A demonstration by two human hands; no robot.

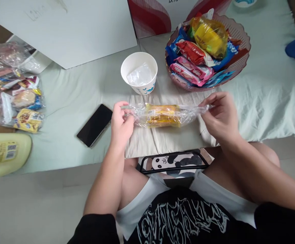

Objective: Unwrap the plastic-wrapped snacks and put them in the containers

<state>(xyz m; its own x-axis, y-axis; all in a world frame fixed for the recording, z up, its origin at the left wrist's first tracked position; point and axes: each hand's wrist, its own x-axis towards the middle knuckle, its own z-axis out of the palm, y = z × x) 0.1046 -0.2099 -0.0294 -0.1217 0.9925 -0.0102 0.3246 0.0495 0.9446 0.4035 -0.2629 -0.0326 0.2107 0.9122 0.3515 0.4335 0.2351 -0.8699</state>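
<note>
A clear plastic bag [162, 115] with yellow-orange wrapped snacks inside lies stretched sideways over the pale sheet [68, 98]. My left hand [120, 123] pinches the bag's left end. My right hand [220, 115] pinches its right end, fingers closed on the twisted plastic. Both hands hold the bag taut just above the sheet.
A white paper cup [139, 72] with crumpled plastic inside stands behind the bag. A pink bowl [241, 37] at back right is heaped with snack packets. A black phone [95, 124] lies left of my left hand. More bagged snacks [17, 101] sit far left, a yellow package [2, 154] below them.
</note>
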